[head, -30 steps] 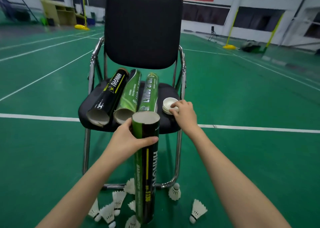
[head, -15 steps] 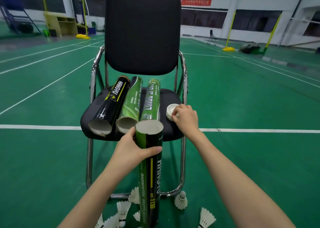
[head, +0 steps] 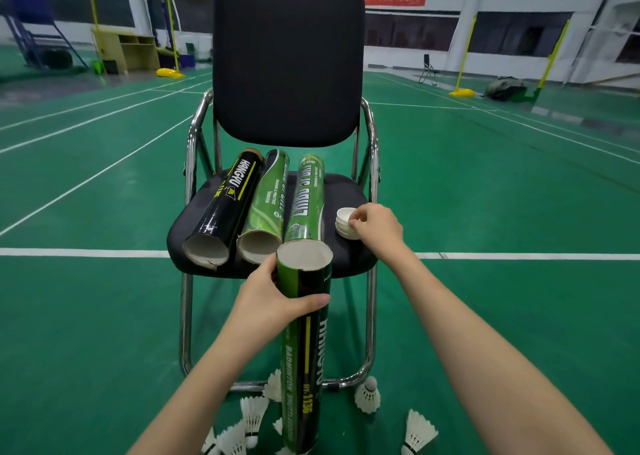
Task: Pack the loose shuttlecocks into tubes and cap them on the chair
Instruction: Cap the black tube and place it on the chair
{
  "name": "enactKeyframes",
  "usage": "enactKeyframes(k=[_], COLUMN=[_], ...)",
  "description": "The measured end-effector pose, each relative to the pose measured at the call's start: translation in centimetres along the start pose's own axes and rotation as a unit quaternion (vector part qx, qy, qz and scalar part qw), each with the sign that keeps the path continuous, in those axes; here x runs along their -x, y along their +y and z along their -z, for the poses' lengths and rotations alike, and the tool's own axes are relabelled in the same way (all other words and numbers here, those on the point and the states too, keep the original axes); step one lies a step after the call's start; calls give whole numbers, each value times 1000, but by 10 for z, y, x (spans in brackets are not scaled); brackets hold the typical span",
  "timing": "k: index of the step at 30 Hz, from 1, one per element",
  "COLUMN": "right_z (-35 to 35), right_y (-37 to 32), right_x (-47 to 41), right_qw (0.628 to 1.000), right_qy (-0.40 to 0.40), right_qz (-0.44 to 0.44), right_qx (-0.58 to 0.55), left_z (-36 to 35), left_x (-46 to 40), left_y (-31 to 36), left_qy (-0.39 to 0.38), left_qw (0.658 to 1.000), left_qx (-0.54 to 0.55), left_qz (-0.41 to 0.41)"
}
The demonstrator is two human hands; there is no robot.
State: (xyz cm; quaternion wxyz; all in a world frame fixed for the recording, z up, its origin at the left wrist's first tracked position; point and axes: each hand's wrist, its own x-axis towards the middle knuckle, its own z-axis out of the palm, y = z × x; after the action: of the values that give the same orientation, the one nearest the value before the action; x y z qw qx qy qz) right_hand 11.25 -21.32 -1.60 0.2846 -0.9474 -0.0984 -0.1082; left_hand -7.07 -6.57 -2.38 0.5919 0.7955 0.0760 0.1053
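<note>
My left hand [head: 270, 302] grips a green and black shuttlecock tube [head: 303, 350] near its open top and holds it upright in front of the chair. My right hand [head: 375, 229] pinches the top of a small stack of white caps [head: 344, 221] on the right of the black chair seat [head: 349, 195]. Three open tubes lie side by side on the seat: a black one [head: 225, 205], a green one [head: 268, 205] and another green one [head: 306, 202]. Several white shuttlecocks [head: 367, 395] lie on the floor under the chair.
The chair's chrome frame [head: 372, 316] stands on a green badminton court with white lines [head: 86, 253]. Yellow net posts [head: 462, 91] and a wooden desk [head: 128, 51] are far behind.
The view has tilted up a little. My right hand stays at the cap stack, fingers now on its top cap. The left hand keeps the tube upright.
</note>
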Motion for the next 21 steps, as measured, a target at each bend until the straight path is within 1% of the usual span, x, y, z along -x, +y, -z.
enactKeyframes(k=[4, 7, 9, 13, 14, 17, 21], right_z=[-1, -4, -1, 15, 19, 29, 40], right_y=[1, 2, -1, -14, -18, -30, -43], right_x=[-3, -2, 1, 25, 37, 80, 127], right_qw=[997, 994, 991, 980, 976, 966, 948], right_qy=[70, 102, 112, 103, 102, 124, 131], right_qz=[11, 40, 59, 113, 130, 183, 216], right_qx=[-13, -14, -31, -128, -140, -131, -192], left_z=[-2, -2, -1, 0, 0, 2, 2], left_x=[0, -1, -1, -1, -1, 2, 13], left_y=[-4, -7, -9, -7, -6, -5, -5], left_qy=[-8, -8, -5, -3, -2, -1, 2], left_qw=[1000, 1000, 1000, 1000, 1000, 999, 999], left_qx=[-2, -2, -5, -15, -18, -28, -44], left_qz=[2, 2, 0, -8, -11, -16, -16])
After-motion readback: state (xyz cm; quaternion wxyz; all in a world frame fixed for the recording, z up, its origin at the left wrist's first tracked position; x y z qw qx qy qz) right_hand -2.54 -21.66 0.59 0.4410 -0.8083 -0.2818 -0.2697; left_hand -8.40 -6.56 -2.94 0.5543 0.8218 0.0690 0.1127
